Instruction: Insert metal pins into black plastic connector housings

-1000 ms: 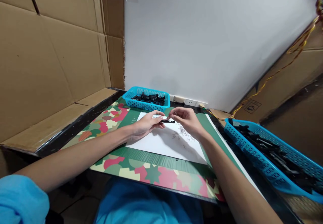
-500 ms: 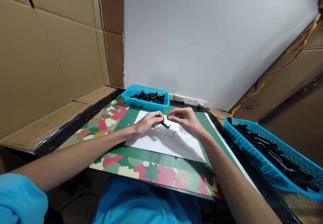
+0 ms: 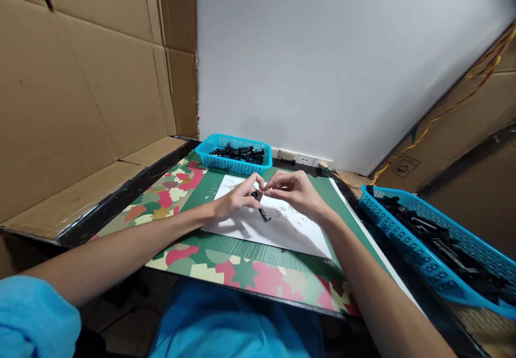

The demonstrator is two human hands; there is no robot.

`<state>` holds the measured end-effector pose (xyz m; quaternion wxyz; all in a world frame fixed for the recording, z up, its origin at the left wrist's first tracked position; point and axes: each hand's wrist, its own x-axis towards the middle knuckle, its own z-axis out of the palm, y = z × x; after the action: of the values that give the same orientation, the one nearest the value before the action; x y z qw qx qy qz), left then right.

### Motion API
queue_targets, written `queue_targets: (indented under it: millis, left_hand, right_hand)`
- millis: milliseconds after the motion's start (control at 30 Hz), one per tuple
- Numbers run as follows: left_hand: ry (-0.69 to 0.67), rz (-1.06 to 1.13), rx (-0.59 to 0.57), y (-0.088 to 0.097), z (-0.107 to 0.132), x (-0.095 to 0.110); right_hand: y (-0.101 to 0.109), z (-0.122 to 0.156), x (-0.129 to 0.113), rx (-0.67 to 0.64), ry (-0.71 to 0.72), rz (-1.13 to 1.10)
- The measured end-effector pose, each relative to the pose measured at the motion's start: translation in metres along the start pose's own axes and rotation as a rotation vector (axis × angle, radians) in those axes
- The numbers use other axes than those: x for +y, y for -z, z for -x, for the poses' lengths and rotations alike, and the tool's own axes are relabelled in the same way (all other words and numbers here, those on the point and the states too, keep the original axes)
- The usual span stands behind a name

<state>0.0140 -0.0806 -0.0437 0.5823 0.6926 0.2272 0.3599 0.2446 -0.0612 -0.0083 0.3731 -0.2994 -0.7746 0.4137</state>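
Note:
My left hand (image 3: pixel 241 198) grips a slim black plastic part (image 3: pixel 263 214) that has a small hook at its lower end. The part slants down and to the right over a white sheet (image 3: pixel 234 226). Close by on the right, my right hand (image 3: pixel 292 190) is closed in a pinch, its fingertips almost meeting those of the left. What the pinch holds is too small to make out. Tiny brown pieces (image 3: pixel 297 221) lie scattered on the sheet below my right hand.
A blue basket (image 3: pixel 234 165) of black parts stands at the back by the wall. Another blue basket (image 3: pixel 419 264) with similar parts is on the right. Sockets (image 3: pixel 305 160) and a yellow cable (image 3: pixel 419 138) run along the wall; cardboard (image 3: pixel 88 89) rises on the left.
The black part has turned in my left hand so that it points more steeply down. My right fingertips have come closer to the left hand.

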Motion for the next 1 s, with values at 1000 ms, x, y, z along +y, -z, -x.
queue_targets:
  millis: [1000]
  left_hand:
    - [0.004,0.057,-0.067,-0.002,-0.001,-0.001]
  right_hand:
    - [-0.022,-0.001,-0.005,-0.013,0.085,0.173]
